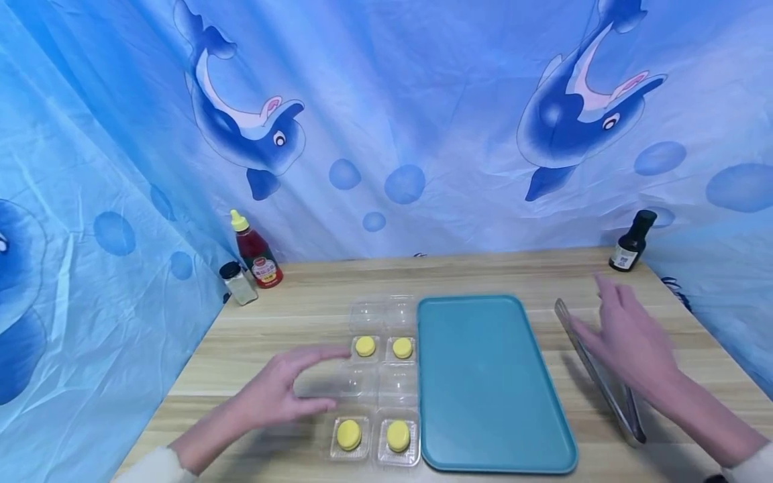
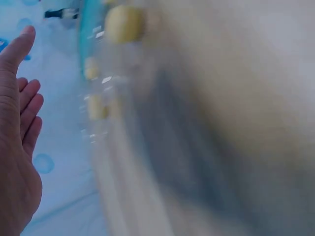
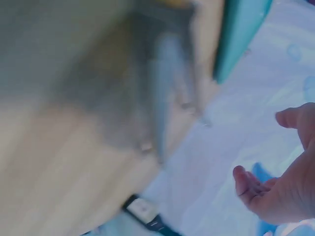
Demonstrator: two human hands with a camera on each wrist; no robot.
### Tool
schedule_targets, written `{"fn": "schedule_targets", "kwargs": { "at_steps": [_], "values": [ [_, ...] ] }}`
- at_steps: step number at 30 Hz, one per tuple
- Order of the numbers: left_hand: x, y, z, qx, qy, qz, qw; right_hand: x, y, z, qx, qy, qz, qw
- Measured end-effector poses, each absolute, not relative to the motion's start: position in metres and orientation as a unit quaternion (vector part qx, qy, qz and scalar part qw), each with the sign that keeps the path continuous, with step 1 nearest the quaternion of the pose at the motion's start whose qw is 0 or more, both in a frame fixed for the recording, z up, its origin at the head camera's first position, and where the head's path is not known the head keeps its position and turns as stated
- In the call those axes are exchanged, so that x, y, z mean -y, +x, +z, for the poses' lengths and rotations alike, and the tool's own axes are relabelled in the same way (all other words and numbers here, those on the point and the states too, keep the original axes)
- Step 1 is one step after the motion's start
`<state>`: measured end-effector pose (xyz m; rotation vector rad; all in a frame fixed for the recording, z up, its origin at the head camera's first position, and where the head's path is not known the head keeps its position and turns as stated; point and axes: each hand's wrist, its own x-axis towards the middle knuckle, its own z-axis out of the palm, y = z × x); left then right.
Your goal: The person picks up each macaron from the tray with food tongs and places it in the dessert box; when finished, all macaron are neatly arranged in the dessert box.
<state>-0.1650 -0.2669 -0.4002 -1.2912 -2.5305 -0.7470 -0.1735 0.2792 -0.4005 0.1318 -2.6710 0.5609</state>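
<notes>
My left hand (image 1: 279,390), empty with thumb and fingers spread apart, is just left of several clear plastic boxes (image 1: 397,386) with raised lids. Inside each box sits one round yellow macaron (image 1: 349,435); the left wrist view shows the macarons (image 2: 124,24) blurred. On the right, my right hand (image 1: 640,339) is over a pair of metal tongs (image 1: 594,372) lying on the table, fingers extended and nothing gripped. The tongs (image 3: 162,93) lie apart from that hand (image 3: 280,189) in the right wrist view. Between the hands lies a bare blue tray (image 1: 483,382), its left edge against the boxes.
At the back left of the wooden table (image 1: 314,275) stand a red sauce bottle (image 1: 260,258) with a yellow cap and a small seasoning jar (image 1: 239,284). A dark bottle (image 1: 632,241) is at the back right. Blue dolphin-printed cloth (image 1: 386,121) hangs behind and beside the table.
</notes>
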Motion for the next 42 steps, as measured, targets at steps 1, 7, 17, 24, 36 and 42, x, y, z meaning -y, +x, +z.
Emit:
{"fn": "schedule_targets", "kwargs": {
  "at_steps": [1, 7, 17, 24, 36, 42],
  "values": [
    [0.266, -0.17, -0.395, 0.863, -0.42, -0.267, 0.09, -0.271, -0.178, -0.395, 0.953, 0.065, 0.208, 0.212],
    [0.253, -0.215, -0.366, 0.886, -0.349, -0.302, 0.053, -0.219, -0.204, -0.376, 0.94, 0.152, 0.252, 0.174],
    [0.215, -0.291, -0.346, 0.913, -0.314, -0.259, -0.02, -0.158, -0.253, -0.386, 0.885, 0.268, 0.382, 0.007],
    [0.196, -0.314, -0.367, 0.918, -0.334, -0.201, -0.069, -0.126, -0.279, -0.4, 0.881, 0.294, 0.366, -0.065],
    [0.184, -0.323, -0.391, 0.926, -0.328, -0.146, -0.115, -0.088, -0.297, -0.419, 0.895, 0.294, 0.325, -0.087],
    [0.184, -0.321, -0.393, 0.928, -0.323, -0.142, -0.121, -0.082, -0.3, -0.422, 0.903, 0.285, 0.312, -0.083]
  ]
}}
